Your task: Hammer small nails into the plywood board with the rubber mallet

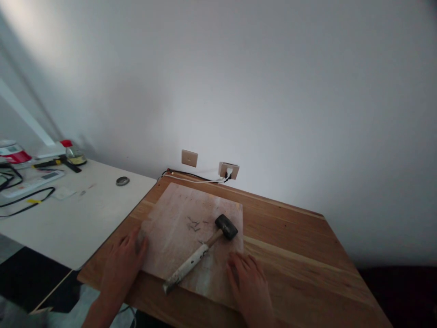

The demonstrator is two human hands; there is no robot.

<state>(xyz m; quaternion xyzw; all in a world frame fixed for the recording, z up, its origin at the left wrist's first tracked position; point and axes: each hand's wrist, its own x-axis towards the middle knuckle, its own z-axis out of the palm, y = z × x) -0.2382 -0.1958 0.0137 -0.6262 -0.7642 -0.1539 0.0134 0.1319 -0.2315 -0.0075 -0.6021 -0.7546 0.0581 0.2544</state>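
Note:
A pale wooden board (164, 237) lies flat on the wooden table. Across it rests a rubber mallet (189, 263), its black head toward the far right and its white-painted handle toward the near edge. Several small nails (194, 224) are scattered on the board left of the mallet head. My left hand (124, 257) rests at the board's left edge, thumb apart from the fingers. At the near right corner of the board my right hand (248, 280) lies with fingers spread, touching the board's edge. Neither hand is on the mallet.
A white table (102, 205) adjoins on the left. It carries a roll of tape (122, 181), a red-capped bottle (75, 155), a white power strip (34, 183), cables and a yellow-and-black tool (48, 163). Behind the wooden table (293, 246), a plug and cable occupy the wall socket (229, 171).

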